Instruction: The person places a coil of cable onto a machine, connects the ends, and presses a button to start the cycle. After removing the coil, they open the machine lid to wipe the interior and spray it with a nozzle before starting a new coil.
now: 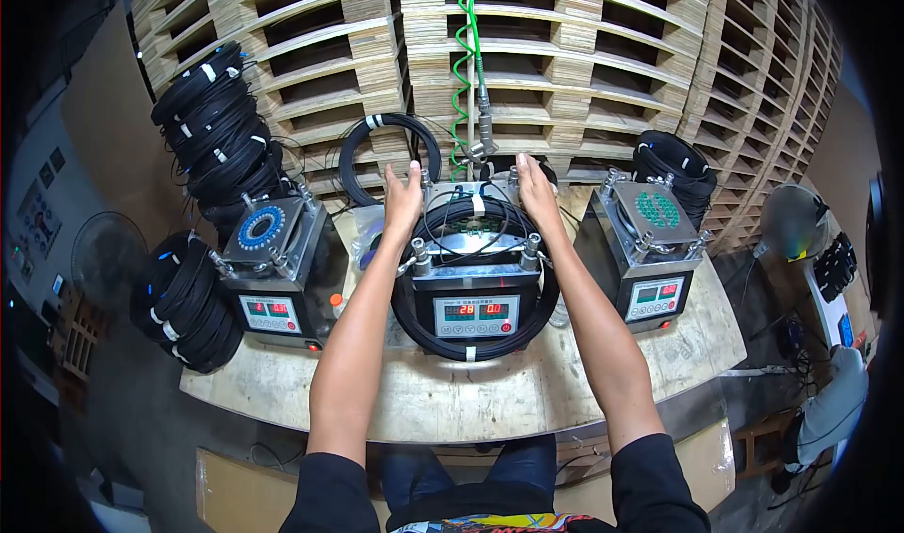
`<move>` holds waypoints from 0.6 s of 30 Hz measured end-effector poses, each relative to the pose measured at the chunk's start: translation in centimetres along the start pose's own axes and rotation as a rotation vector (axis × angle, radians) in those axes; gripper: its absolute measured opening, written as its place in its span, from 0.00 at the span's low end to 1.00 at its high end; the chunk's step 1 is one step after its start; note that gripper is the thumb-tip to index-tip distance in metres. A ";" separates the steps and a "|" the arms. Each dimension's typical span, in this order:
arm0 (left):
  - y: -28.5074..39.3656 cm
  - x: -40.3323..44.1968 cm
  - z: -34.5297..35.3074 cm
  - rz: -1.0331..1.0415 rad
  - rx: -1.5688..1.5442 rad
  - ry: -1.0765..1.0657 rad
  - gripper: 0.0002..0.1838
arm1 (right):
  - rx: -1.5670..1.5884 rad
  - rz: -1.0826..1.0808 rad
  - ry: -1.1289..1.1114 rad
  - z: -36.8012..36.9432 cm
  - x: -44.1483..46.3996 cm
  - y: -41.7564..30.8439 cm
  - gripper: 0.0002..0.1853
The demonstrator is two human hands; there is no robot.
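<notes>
left hand [404,203] and right hand [537,197], fingers extended, flank the coil [508,347]. it rings the display [476,317], apparently leaving that readable.

Middle machine [476,293] partly behind black coil [508,348]

A wooden table [443,406] carries 3 machines [476,317], cable coils [193,307].

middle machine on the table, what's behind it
Behind the middle machine are a black cable coil, a green hose with a metal nozzle, and stacked wooden pallets. Whatever sits low, directly behind, is covered by the machine and the cable loop around its front.
</notes>
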State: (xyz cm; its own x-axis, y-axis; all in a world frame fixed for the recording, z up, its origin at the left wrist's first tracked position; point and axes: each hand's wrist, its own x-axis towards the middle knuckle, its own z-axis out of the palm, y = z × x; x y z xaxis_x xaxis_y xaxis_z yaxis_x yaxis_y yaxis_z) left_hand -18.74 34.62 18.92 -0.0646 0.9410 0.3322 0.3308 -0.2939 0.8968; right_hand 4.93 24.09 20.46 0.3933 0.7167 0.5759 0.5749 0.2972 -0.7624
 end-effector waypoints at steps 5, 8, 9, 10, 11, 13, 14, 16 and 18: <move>1.8 -1.1 -0.8 -0.140 -0.181 -0.185 0.43 | -0.100 0.037 0.040 -0.1 -0.1 0.4 0.31; -1.1 0.5 0.3 0.042 -0.087 -0.050 0.39 | -0.141 0.057 0.019 -0.4 -0.4 -0.3 0.31; -0.8 0.3 0.0 0.014 -0.076 -0.068 0.37 | -0.155 0.061 0.004 -0.5 -0.4 -0.4 0.31; -0.4 0.0 -0.3 -0.013 -0.064 -0.085 0.35 | -0.155 0.060 0.004 -0.6 -0.4 -0.6 0.31; 0.0 -0.3 -0.5 -0.013 -0.064 -0.085 0.35 | -0.119 0.070 -0.025 -0.6 -0.4 -0.7 0.30; 0.8 -0.9 -0.7 -0.040 -0.064 -0.056 0.33 | -0.082 0.077 -0.054 -0.6 -0.3 -0.7 0.29; 1.1 -1.2 -0.8 -0.041 -0.065 -0.055 0.33 | -0.039 0.076 -0.071 -0.5 -0.3 -0.7 0.28; 2.4 -1.9 -1.3 -0.094 -0.094 -0.088 0.33 | 0.005 0.074 -0.088 -0.4 -0.1 -0.4 0.27; 1.5 -1.1 -0.9 -0.042 -0.061 -0.073 0.32 | 0.032 0.075 -0.068 -0.3 -0.1 -0.2 0.26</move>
State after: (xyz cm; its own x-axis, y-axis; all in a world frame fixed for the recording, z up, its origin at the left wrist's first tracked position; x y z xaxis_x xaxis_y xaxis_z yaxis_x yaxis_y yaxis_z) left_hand -19.05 33.03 20.15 -0.0081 0.9617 0.2738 0.2707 -0.2615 0.9265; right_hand 4.95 23.78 20.63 0.3843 0.7785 0.4962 0.5218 0.2603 -0.8124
